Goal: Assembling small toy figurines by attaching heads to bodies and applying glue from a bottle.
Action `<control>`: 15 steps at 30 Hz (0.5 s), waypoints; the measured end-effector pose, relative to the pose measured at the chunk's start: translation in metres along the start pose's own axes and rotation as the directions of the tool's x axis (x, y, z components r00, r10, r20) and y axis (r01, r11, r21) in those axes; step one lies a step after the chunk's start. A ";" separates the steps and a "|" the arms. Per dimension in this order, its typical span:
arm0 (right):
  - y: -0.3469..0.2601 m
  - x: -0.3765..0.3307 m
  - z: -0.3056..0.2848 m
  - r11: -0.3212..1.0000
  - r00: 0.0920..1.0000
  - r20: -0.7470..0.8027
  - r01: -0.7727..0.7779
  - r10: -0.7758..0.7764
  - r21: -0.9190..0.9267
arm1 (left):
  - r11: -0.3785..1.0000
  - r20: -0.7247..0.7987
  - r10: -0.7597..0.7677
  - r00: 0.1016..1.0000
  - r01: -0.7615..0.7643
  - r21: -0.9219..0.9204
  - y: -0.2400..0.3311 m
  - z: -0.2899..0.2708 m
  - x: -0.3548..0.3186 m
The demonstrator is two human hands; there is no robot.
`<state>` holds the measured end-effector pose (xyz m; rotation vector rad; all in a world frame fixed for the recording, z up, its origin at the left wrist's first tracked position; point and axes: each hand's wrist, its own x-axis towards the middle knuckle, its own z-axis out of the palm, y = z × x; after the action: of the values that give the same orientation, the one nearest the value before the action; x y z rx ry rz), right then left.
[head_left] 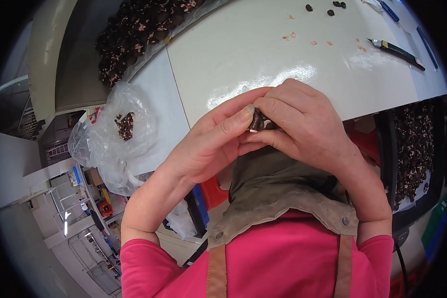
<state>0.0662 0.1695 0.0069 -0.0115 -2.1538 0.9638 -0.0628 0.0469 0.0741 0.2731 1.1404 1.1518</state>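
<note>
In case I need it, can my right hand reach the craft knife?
Probably, once freed: your right hand grips a dark piece, but the craft knife lies uncovered on the white table.

Small, dark-brown, lumpy piece, glossy, with pale patches at its near end and right side; partly covered, pinched between my left hand and right hand, beside the bench's near edge.

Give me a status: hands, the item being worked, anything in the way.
Left hand, right hand: both gripping one small dark piece. Piece shows a pale patch. No obstruction seen; utility knife lies on the table, apart from both hands.
</note>
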 end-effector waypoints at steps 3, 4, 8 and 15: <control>0.000 0.000 0.000 1.000 1.000 -0.012 0.002 -0.002 -0.006 | 1.000 0.006 0.001 1.000 -0.001 -0.008 -0.001 -0.001 0.001; 0.000 0.000 0.000 1.000 1.000 -0.014 0.003 -0.003 -0.009 | 1.000 0.006 0.001 1.000 -0.001 -0.008 -0.001 -0.001 0.001; -0.002 0.001 0.001 0.999 1.000 -0.005 -0.018 0.018 -0.039 | 1.000 -0.006 -0.003 1.000 0.002 -0.011 0.000 0.000 0.001; -0.002 0.001 0.001 0.999 1.000 -0.014 -0.014 0.013 -0.033 | 1.000 -0.004 -0.002 1.000 0.002 -0.003 0.000 0.000 0.000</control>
<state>0.0653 0.1675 0.0086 -0.0488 -2.1595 0.9331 -0.0634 0.0472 0.0739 0.2672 1.1417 1.1524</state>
